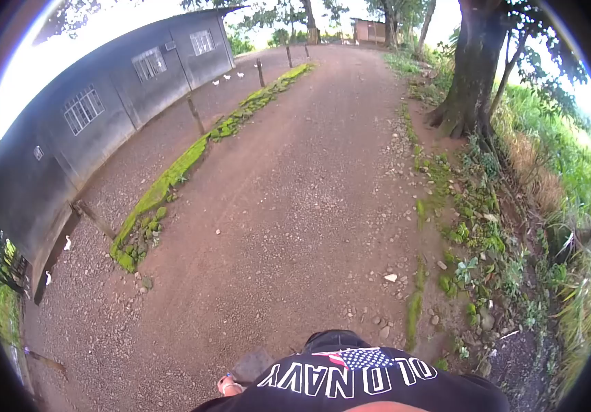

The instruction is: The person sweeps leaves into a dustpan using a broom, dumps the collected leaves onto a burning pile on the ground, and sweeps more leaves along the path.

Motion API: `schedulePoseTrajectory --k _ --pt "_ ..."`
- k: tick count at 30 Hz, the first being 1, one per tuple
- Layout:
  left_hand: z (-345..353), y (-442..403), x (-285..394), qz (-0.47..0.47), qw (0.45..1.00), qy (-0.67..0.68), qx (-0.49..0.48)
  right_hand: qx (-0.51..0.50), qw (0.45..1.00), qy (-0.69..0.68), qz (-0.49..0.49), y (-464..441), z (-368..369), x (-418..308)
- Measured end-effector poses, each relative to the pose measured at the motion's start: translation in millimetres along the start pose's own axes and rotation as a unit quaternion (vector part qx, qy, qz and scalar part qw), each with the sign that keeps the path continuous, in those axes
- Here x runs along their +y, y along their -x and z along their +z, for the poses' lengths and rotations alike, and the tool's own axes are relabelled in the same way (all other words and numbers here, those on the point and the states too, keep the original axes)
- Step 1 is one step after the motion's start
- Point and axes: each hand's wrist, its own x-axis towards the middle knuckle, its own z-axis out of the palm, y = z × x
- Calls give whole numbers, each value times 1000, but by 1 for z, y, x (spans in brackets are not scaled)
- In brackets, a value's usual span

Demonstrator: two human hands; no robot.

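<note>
Neither my left hand nor my right hand can be made out. The dark shirt (350,381) on my body fills the bottom centre, with white lettering and a flag print that appear upside down. Just left of it, what looks like a foot with a light strap (229,386) shows over the gravel. A skin-coloured patch (386,407) crosses the bottom edge, too cut off to identify.
A gravel road (295,172) runs ahead. On the left are a mossy stone border (172,172), wooden posts (195,115), white birds (68,242) and a grey building (113,89). A large tree (471,75), stones and weeds line the right.
</note>
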Motion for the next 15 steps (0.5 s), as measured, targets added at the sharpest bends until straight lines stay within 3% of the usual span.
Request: schedulePoseTrajectory --k 3,7,8,9,10,11,12,14,15 --pt "63 15 -4 11 1000 17 15 0 999 39 -29 -76 15 -21" --pt "195 49 40 -62 991 -119 -5 -5 994 73 -80 -209 64 -29" --pt "228 39 35 -62 980 -187 -16 -1 992 82 -91 -298 -7 38" --pt "261 25 28 -59 965 -255 -27 8 993 81 -88 -297 -14 -10" --pt "291 17 23 -112 972 -118 -169 100 985 -63 -123 -299 110 -31" --pt "344 33 11 -53 987 -151 -17 146 974 -172 18 -304 161 -77" --pt "395 38 31 -46 985 -162 -26 185 929 -283 149 -316 209 -117" --pt "484 63 51 -103 987 -120 -42 146 960 -211 107 -321 293 -173" --pt "520 83 57 -136 984 -101 -45 150 961 -215 83 -353 293 -170"
